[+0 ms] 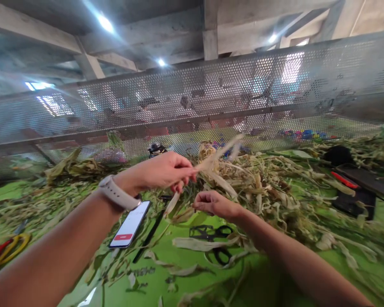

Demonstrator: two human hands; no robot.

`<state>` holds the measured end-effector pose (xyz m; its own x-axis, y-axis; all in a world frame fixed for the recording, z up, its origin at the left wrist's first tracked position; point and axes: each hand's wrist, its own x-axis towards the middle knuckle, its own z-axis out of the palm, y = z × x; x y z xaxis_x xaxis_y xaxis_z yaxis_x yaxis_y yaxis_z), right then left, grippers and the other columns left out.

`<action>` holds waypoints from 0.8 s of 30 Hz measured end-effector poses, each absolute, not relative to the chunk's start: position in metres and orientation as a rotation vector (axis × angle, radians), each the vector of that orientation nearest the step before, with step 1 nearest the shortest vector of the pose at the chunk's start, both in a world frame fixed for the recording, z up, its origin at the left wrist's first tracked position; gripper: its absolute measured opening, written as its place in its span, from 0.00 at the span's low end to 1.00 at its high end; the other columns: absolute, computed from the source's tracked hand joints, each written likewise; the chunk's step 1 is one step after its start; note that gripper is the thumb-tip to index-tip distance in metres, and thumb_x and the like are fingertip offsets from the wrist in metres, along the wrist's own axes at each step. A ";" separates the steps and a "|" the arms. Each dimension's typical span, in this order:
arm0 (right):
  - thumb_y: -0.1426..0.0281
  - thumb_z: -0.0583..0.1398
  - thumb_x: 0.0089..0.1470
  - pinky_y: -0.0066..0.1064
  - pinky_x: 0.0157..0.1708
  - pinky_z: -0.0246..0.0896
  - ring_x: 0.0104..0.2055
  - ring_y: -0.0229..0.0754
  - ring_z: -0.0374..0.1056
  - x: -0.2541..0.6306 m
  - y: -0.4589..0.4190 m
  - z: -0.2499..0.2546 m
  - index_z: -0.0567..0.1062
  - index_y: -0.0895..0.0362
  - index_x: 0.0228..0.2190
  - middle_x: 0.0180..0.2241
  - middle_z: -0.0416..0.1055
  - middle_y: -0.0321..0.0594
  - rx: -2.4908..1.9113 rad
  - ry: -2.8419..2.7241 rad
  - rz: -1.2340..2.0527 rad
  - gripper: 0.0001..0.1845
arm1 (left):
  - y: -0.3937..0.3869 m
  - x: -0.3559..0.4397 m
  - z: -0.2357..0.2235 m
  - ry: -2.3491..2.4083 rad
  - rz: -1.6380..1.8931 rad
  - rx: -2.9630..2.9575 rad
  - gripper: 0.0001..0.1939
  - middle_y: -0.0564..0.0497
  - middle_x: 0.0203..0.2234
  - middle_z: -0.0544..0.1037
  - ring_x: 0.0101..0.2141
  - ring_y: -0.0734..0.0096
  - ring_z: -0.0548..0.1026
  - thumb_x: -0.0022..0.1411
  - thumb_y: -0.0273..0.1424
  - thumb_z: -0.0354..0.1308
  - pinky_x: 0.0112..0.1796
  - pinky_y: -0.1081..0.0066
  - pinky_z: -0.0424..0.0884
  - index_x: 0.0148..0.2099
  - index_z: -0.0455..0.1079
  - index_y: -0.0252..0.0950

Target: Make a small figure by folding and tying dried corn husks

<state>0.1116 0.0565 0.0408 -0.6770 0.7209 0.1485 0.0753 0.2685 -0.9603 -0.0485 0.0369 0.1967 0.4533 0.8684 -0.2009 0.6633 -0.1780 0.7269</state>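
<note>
A pale, dry strip [208, 164] is held by the left hand [163, 170], its near end pinched between thumb and fingers. The strip is raised over the middle of the worktop [164, 253] and is spread into several narrow ends that point away to the right; they are blurred.

The right hand [216, 205] is held just below and to the right of the left, with its fingers curled in and the thumb brought close to them. Whether anything is gripped there cannot be told.

A light wristband [118, 192] is worn on the left wrist. Below it a phone [132, 224] with a lit screen is laid flat, and a thin black rod [152, 234] is seen beside the phone. Below the right hand, black scissors [208, 234] are partly covered by a pale leaf [195, 244]. Scissors with red and yellow handles [24, 245] are placed at the far left.

A heap of dried leaves [269, 183] is piled beyond the right hand. The far side is bounded by a perforated metal screen [179, 102], through which blurred figures can be seen.
</note>
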 end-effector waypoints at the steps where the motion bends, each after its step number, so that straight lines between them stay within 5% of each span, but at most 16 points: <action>1: 0.51 0.58 0.50 0.23 0.17 0.44 0.19 0.29 0.48 0.109 0.054 0.038 0.68 0.60 0.24 0.18 0.56 0.28 -0.723 -1.932 1.482 0.23 | 0.049 -0.058 0.193 1.403 0.371 1.920 0.10 0.53 0.18 0.73 0.18 0.74 0.70 0.54 0.37 0.56 0.20 0.77 0.64 0.27 0.73 0.36; 5: 0.60 0.60 0.52 0.23 0.24 0.52 0.23 0.31 0.56 0.111 0.040 0.054 0.71 0.62 0.26 0.22 0.63 0.31 -0.695 -2.018 1.502 0.16 | 0.070 -0.088 0.166 1.552 0.322 1.874 0.13 0.53 0.14 0.71 0.18 0.72 0.70 0.51 0.37 0.59 0.20 0.75 0.64 0.20 0.69 0.36; 9: 0.66 0.59 0.54 0.25 0.34 0.58 0.31 0.34 0.64 0.131 0.031 0.085 0.75 0.62 0.32 0.30 0.71 0.37 -0.537 -2.115 1.489 0.11 | 0.061 -0.096 0.147 1.493 0.334 1.787 0.12 0.54 0.17 0.72 0.18 0.73 0.69 0.51 0.40 0.58 0.21 0.76 0.63 0.26 0.71 0.36; 13: 0.65 0.61 0.53 0.25 0.32 0.57 0.30 0.33 0.63 0.147 0.030 0.102 0.74 0.61 0.31 0.28 0.70 0.36 -0.524 -1.925 1.519 0.11 | 0.052 -0.094 0.139 1.380 0.385 1.946 0.15 0.56 0.18 0.69 0.20 0.75 0.66 0.57 0.42 0.52 0.22 0.76 0.60 0.33 0.71 0.35; 20: 0.65 0.59 0.55 0.25 0.31 0.58 0.31 0.33 0.61 0.152 0.028 0.109 0.71 0.58 0.28 0.29 0.67 0.36 -0.601 -1.810 1.104 0.09 | 0.035 -0.084 0.129 1.244 0.339 2.541 0.18 0.50 0.31 0.72 0.32 0.70 0.69 0.66 0.37 0.39 0.37 0.70 0.65 0.39 0.70 0.36; 24: 0.68 0.55 0.59 0.25 0.31 0.62 0.30 0.32 0.65 0.151 0.015 0.114 0.70 0.58 0.31 0.36 0.70 0.39 -0.551 -1.907 1.106 0.08 | 0.028 -0.075 0.119 1.200 0.226 2.783 0.14 0.50 0.27 0.70 0.29 0.70 0.67 0.64 0.29 0.43 0.34 0.70 0.65 0.32 0.68 0.35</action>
